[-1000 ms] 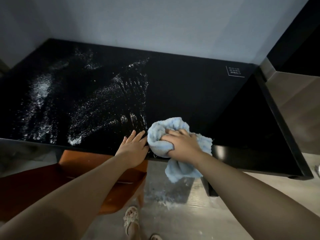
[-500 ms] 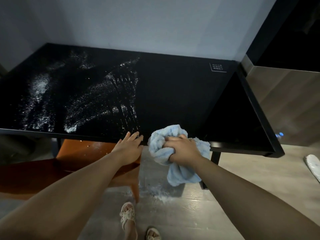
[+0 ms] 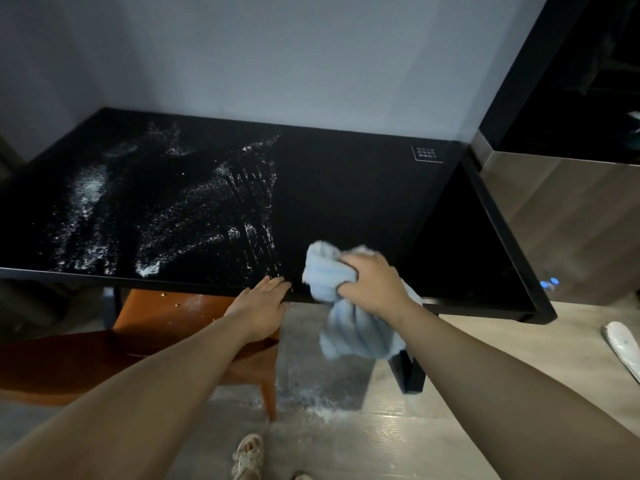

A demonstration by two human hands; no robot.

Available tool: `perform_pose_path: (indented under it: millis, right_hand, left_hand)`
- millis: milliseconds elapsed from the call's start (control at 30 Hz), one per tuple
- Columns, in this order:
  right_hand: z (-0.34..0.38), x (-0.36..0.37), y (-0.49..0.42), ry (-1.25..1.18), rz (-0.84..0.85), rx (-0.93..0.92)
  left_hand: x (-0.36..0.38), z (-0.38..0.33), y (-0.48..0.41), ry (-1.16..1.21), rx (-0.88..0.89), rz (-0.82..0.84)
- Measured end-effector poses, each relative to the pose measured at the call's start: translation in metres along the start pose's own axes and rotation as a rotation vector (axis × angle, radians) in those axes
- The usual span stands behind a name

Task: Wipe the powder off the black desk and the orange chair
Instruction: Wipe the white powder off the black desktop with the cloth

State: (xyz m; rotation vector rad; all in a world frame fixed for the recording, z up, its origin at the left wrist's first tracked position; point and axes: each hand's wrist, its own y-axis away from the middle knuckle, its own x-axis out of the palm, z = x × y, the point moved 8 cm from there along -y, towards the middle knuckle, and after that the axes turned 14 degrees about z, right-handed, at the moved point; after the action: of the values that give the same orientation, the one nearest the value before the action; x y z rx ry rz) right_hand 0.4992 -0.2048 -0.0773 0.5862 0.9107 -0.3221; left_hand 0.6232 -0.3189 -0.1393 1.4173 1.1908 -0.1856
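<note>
Powder [image 3: 194, 216] still lies over the left half of the black desk [image 3: 346, 188], in the same streaks and patches as a second ago. None of it has been cleared in that time.

What has changed is small. Your right hand [image 3: 374, 289] has its fingers curled tight round the bunched blue cloth [image 3: 353, 330]. It has stayed at the desk's front edge, just right of the streaks. More of the cloth now hangs below that edge than lies on the top.

Your left hand [image 3: 259, 306] is flat with straight fingers and holds nothing, resting at the desk's front edge. A second ago it touched the cloth; now it is just apart from it.

The desk's right half looks clean. The orange chair [image 3: 162, 310] sits under the desk's front edge on the left, with white specks on its seat. The floor [image 3: 450, 393] below the desk's front edge is dusted white too.

I judge that you are between strokes, with roughly half the desk left and the chair not yet started. Start the next pass at the desk's back edge, beyond the streaks. Anything you pull over the front edge on the left will likely land on the chair, so leave the chair for last.
</note>
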Motion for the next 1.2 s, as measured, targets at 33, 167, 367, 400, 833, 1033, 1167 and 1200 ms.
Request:
perform_pose_path:
  millis: [33, 167, 367, 400, 833, 1033, 1167, 1200]
  right_hand:
    - [0.006, -0.008, -0.003, 0.009, -0.081, -0.004]
    - [0.015, -0.01, -0.026, 0.043, -0.186, 0.051]
    - [0.037, -0.026, -0.078, -0.032, -0.284, 0.149]
    - [0.043, -0.027, -0.092, -0.025, -0.272, 0.148]
    - [0.083, 0.054, -0.165, 0.285, 0.207, 0.169]
    - [0.085, 0.065, -0.123, 0.294, 0.202, 0.101]
    - [0.075, 0.075, -0.085, 0.253, 0.201, 0.07]
    - [0.073, 0.077, -0.076, 0.248, 0.202, 0.065]
  left_hand:
    - [-0.003, 0.001, 0.0, -0.003, 0.005, -0.007]
    - [-0.02, 0.015, -0.001, 0.001, 0.033, -0.061]
    - [-0.058, 0.076, -0.012, 0.031, -0.046, -0.156]
    - [-0.065, 0.085, -0.016, 0.018, -0.054, -0.164]
    - [-0.074, 0.146, -0.059, 0.014, -0.087, -0.187]
    - [-0.06, 0.127, -0.046, 0.028, -0.059, -0.18]
    - [-0.034, 0.104, -0.026, 0.012, -0.062, -0.152]
    - [-0.03, 0.1, -0.022, 0.018, -0.061, -0.142]
